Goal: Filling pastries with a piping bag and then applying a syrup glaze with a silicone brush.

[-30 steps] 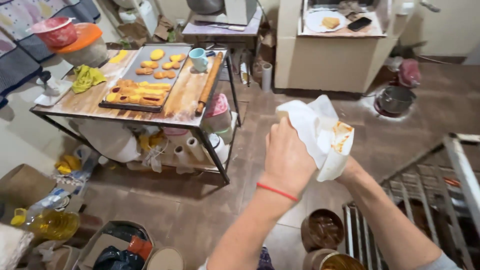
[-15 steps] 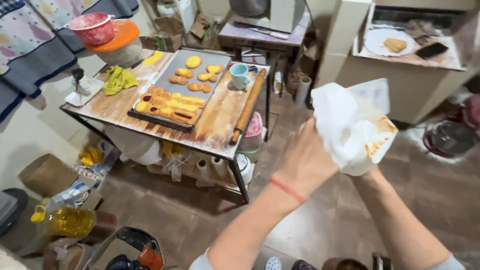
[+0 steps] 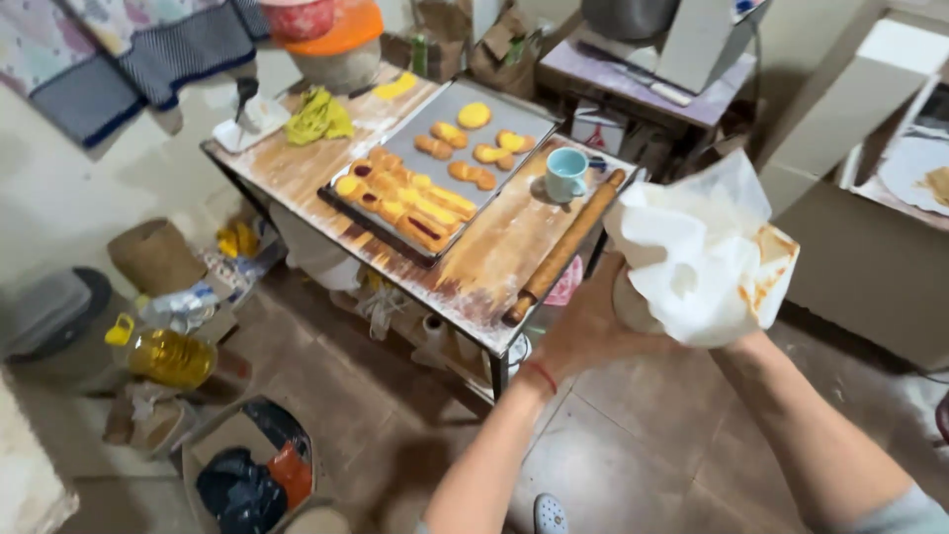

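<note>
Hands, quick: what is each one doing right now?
Left hand: closed on the crumpled white paper, from below.
Right hand: hidden behind the paper; grip cannot be told.

Dim warm indoor light; soft motion blur

Counter ahead, hands and paper to its right.
On the counter [image 3: 297, 168] a baking tray [image 3: 524, 124] holds pastries [image 3: 405, 203]; a cup [image 3: 565, 174] and rolling pin [image 3: 565, 247] lie right of it. Both hands [image 3: 593, 331] hold crumpled paper [image 3: 702, 252] beyond the counter's right edge. An oil bottle [image 3: 163, 356] stands on the floor, left.
</note>
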